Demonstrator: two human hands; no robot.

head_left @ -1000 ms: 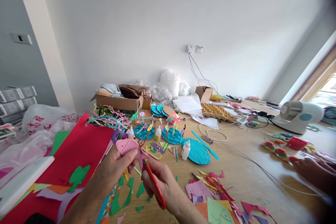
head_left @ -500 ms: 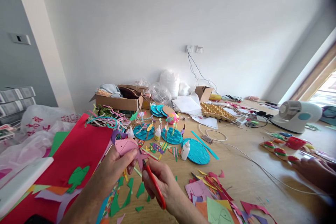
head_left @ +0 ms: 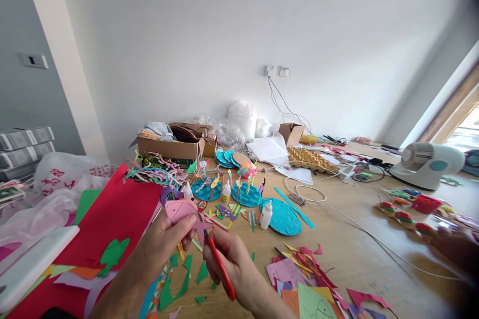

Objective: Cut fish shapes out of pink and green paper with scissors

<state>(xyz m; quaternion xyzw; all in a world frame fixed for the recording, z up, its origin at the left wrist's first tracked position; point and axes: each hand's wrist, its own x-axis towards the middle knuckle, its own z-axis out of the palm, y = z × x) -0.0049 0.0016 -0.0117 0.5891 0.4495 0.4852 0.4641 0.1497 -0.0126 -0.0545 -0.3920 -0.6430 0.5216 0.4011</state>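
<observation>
My left hand (head_left: 174, 229) pinches a pink paper fish (head_left: 182, 209) by its body, with its drawn eye and gill line facing up. Red-handled scissors (head_left: 220, 265) are gripped in my right hand (head_left: 228, 251), their blades at the fish's tail. How far apart the blades are I cannot tell. Below the hands lie green paper scraps (head_left: 184, 276). A green paper fish (head_left: 113, 254) rests on a red sheet (head_left: 101, 219) to the left. Right of my right hand is a heap of coloured scraps with a pink piece (head_left: 284, 271) bearing a drawn outline.
Blue round bases (head_left: 280, 217), glue bottles (head_left: 265, 215) and small decorated paper fish (head_left: 224, 212) stand or lie beyond my hands. A white cable (head_left: 352, 219) crosses the table. At the right are a fan (head_left: 426, 165) and another person's hand (head_left: 452, 241).
The whole view has shifted slightly to the right in the picture. The scissor blades remain at the fish's tail, and both hands keep their holds. The other person's hand has moved a little.
</observation>
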